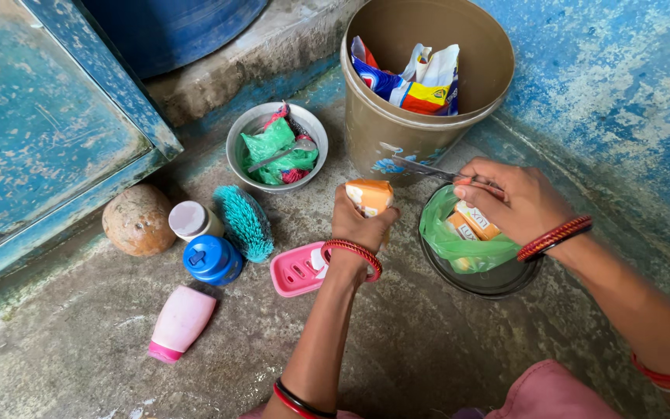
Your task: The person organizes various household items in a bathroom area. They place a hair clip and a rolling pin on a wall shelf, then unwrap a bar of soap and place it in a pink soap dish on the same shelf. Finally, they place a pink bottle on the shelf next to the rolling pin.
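From the head camera, the left hand [360,221] is clamped around an orange soap packet [370,195], held upright above a pink soap dish [295,270] on the concrete floor [397,341]. The right hand [515,200] grips a pair of scissors [428,169], whose blades point left toward the packet's top, just apart from it. Below that hand sits a dark bowl [498,281] with a green plastic bag [455,239] and more soap packets [474,221]. Behind stands a brown bucket [397,132] holding sachets. To the left lie a teal brush [243,223], a blue-capped bottle [212,260], a pink bottle [181,322] and a steel bowl [242,136].
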